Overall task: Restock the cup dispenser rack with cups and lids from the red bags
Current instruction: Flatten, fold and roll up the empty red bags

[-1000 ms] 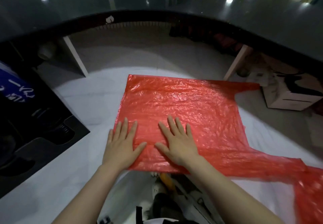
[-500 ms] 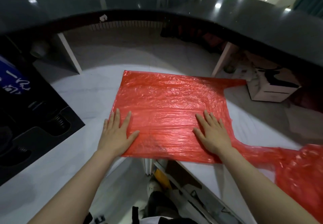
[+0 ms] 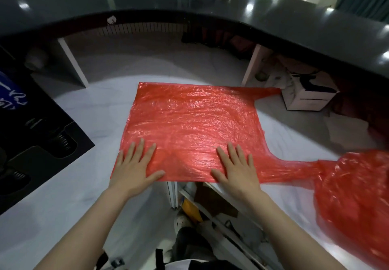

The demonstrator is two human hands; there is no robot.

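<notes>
- Head view: the red bag [image 3: 193,128] lies flat and empty on the white worktop [image 3: 88,122]. The left hand [image 3: 134,169] and right hand [image 3: 236,171] press its near edge with fingers straight and spread, gripping nothing.
- It looks thin, light, limp and slippery, and likely to tear; best pinched at a corner or by the handle strip [image 3: 294,168] that runs to a second, crumpled red bag [image 3: 355,202].

Bag [image 3: 195,126] flat on counter [image 3: 88,126]

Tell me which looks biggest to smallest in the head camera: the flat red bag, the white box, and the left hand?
1. Flat red bag, clearly biggest.
2. White box and left hand look alike; the hand is nearer, so unsure.
</notes>
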